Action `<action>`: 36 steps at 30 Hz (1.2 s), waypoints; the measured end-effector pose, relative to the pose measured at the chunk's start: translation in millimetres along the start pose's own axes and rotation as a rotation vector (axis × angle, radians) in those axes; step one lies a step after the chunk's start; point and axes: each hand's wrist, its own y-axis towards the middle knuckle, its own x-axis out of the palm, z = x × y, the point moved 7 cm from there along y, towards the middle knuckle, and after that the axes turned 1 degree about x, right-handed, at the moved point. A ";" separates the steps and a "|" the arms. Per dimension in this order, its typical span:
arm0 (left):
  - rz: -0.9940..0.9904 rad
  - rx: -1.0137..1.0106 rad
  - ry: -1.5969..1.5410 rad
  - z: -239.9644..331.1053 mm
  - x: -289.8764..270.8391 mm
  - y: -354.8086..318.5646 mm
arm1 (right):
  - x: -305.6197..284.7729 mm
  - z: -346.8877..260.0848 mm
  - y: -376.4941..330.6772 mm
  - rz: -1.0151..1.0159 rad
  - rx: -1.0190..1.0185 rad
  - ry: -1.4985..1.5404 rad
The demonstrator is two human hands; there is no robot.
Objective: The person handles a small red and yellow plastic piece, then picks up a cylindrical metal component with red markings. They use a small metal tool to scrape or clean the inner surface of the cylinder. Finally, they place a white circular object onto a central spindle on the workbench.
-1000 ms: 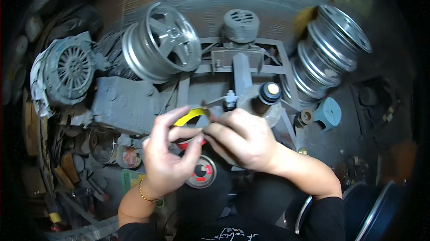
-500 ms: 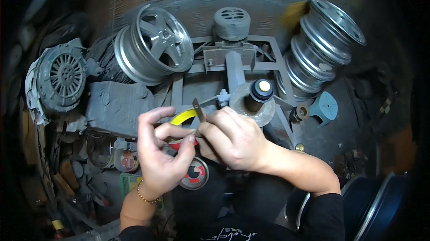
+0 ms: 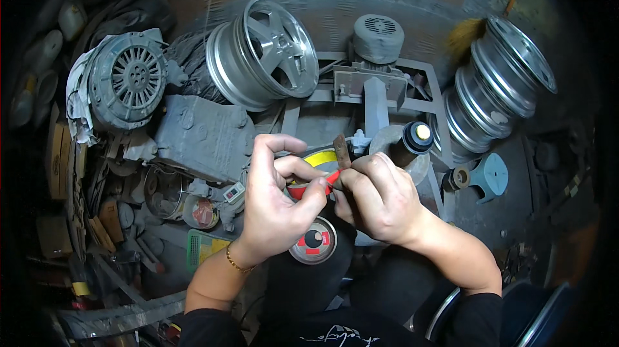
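Note:
In front of my lap, my left hand (image 3: 277, 208) grips a ring-shaped roll of red tape (image 3: 305, 191), its inner side yellow. Thumb and index finger pinch a red end of it. My right hand (image 3: 380, 202) is closed round a flat, brownish metal blade (image 3: 342, 150) that points up past the fingers. Both sets of fingertips meet at the red end, and what lies between them is partly hidden. Just below, on my dark-clothed leg, rests a round grey metal cap (image 3: 314, 258) with red patches and a dark middle.
Ahead stands a metal frame (image 3: 376, 105) with a motor (image 3: 378, 38) and a black spindle (image 3: 416, 141). A spoked wheel rim (image 3: 277, 50) leans left of it; stacked rims (image 3: 493, 105) stand right, near a light-blue stool (image 3: 493, 176). A dusty clutch part (image 3: 132, 79) is far left.
The view has shifted, so the surroundings sit farther right and somewhat higher. The blade now shows its broad side more. Both hands still hold the tape and blade.

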 end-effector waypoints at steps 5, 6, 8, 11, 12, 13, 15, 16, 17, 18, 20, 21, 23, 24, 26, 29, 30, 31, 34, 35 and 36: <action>-0.032 0.052 0.059 -1.2 -0.4 0.5 | -6.2 9.0 0.3 0.040 0.089 0.084; -0.027 0.052 0.045 -2.6 -2.3 0.6 | -6.2 9.6 0.9 0.039 0.104 0.110; -0.017 0.052 0.016 -5.1 -6.2 1.2 | -12.3 10.8 3.6 0.095 0.137 0.109; -0.007 0.036 -0.019 -6.5 -10.5 2.7 | -17.8 9.4 2.2 0.074 0.142 0.120; 0.002 0.038 -0.036 -6.3 -11.8 2.5 | -16.3 5.0 1.4 0.022 0.118 0.133; 0.011 0.040 -0.052 -5.9 -12.5 2.2 | -14.7 1.1 1.1 -0.031 0.095 0.145; 0.027 0.037 -0.068 -4.4 -13.5 1.8 | -12.4 -1.2 0.7 -0.106 0.087 0.167; 0.033 0.031 -0.068 -1.7 -13.7 1.6 | -11.3 -0.8 -0.1 -0.132 0.093 0.180; 0.040 0.025 -0.068 -0.9 -14.3 1.5 | -9.1 -0.5 -0.7 -0.159 0.100 0.193; 0.036 0.024 -0.065 -0.8 -13.8 1.7 | -11.0 -1.6 2.8 -0.092 0.085 0.199; 0.026 0.020 -0.060 -0.7 -13.1 2.0 | -10.4 0.5 2.6 -0.018 0.089 0.223; 0.028 0.026 -0.045 0.0 -13.8 2.1 | -10.5 1.5 1.9 0.018 0.092 0.234; 0.031 0.036 -0.015 2.4 -14.8 2.1 | -9.8 0.3 0.3 -0.062 0.117 0.211; 0.030 0.034 -0.017 3.0 -14.8 2.0 | -8.4 0.5 -0.1 -0.051 0.095 0.201; 0.026 0.030 -0.023 3.8 -14.7 1.7 | -7.7 0.3 0.0 -0.049 0.069 0.186; 0.031 0.030 0.012 5.6 -15.2 0.4 | -6.0 0.6 -0.5 -0.067 0.064 0.181; 0.032 0.035 0.015 5.7 -15.2 0.5 | -5.8 0.8 -0.8 -0.068 0.066 0.180; 0.033 0.039 0.017 5.7 -15.2 0.6 | -5.6 0.9 -1.0 -0.069 0.069 0.180; 0.039 0.053 0.028 5.4 -15.5 0.7 | -5.6 0.9 -1.5 -0.067 0.075 0.184; 0.042 0.058 0.032 5.5 -15.6 0.6 | -5.6 0.6 -1.4 -0.068 0.075 0.181; 0.033 0.058 0.044 5.4 -15.2 0.6 | -5.6 0.2 -1.1 -0.070 0.076 0.180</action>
